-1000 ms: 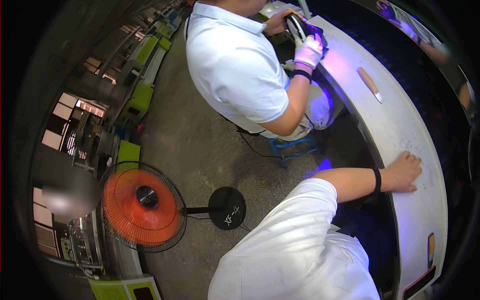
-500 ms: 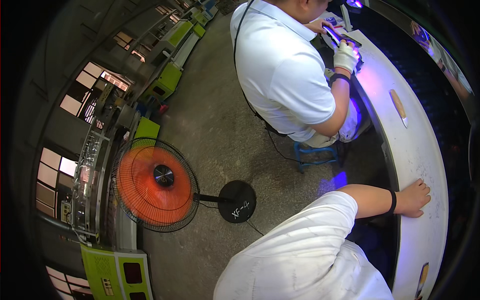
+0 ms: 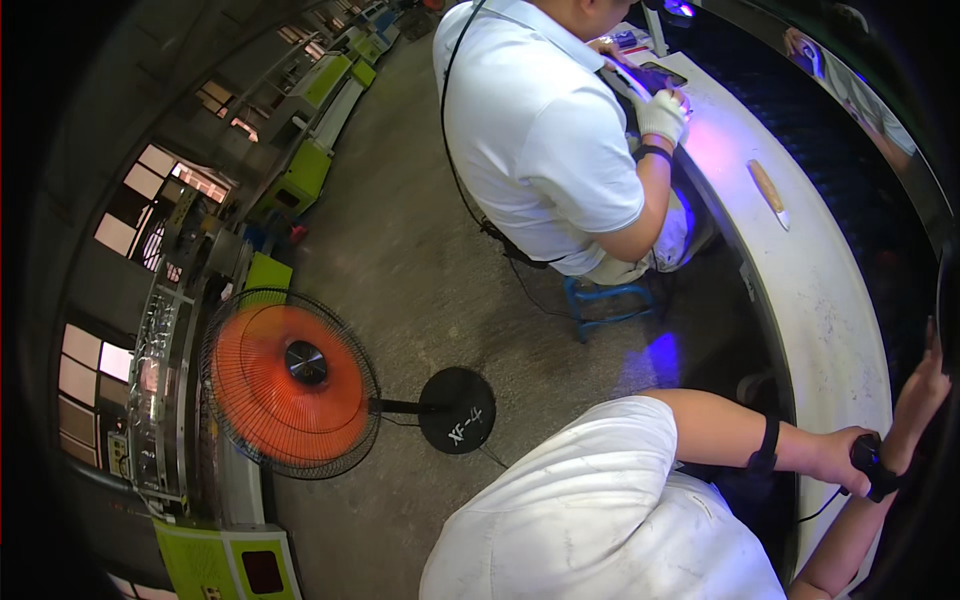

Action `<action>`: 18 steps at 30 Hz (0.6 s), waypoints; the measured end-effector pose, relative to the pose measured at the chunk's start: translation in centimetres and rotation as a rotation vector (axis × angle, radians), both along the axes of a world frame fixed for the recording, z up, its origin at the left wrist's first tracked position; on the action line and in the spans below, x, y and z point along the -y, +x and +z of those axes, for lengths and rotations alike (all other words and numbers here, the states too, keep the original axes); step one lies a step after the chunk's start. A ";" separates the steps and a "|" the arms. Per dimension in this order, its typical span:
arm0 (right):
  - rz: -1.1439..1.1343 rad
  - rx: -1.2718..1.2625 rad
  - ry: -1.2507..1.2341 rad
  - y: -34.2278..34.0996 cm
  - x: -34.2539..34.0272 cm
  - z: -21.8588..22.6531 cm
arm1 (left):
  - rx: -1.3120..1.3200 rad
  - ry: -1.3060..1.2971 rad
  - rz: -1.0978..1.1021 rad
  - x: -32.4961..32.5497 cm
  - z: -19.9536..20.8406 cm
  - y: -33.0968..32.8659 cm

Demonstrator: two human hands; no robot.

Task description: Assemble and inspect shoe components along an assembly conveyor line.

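My left hand [image 3: 838, 455] is closed round a black device [image 3: 866, 452] on my right wrist, over the near part of the pale bench [image 3: 840, 330]. A thin black cord hangs below that hand. My right hand [image 3: 922, 392] reaches up at the picture's right rim, fingers stretched out, and its palm side is hard to see. Nothing shows in it. A black band [image 3: 766, 445] circles my left wrist. Farther along the bench lies a knife [image 3: 768, 190] with a wooden handle and a short pale blade.
A co-worker in a white shirt [image 3: 545, 130] sits on a blue stool [image 3: 605, 300] at the bench's far end, one hand white-gloved, bent over a glowing flat piece. A dark phone-like slab [image 3: 663, 73] lies there. An orange fan [image 3: 290, 385] stands left; green machines [image 3: 300, 180] line the aisle.
My left hand has left the bench top and taken hold of the black device on my right wrist. My right forearm and hand have come into view. The whole view has shifted slightly.
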State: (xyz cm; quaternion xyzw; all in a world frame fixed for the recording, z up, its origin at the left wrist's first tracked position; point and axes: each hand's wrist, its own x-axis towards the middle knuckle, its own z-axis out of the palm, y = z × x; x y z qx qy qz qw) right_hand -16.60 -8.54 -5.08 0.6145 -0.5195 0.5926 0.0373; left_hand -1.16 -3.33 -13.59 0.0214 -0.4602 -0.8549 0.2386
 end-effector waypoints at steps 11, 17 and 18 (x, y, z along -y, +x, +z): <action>-0.378 -0.332 0.168 -0.8 -1.1 -5.0 | 0.391 -0.105 0.212 -0.5 3.4 2.8; -0.020 0.362 0.176 -0.8 0.3 -6.4 | 0.294 0.035 0.136 0.4 0.6 4.1; -0.030 0.245 0.229 -1.1 0.4 -6.7 | 0.296 0.033 0.159 0.3 0.4 4.2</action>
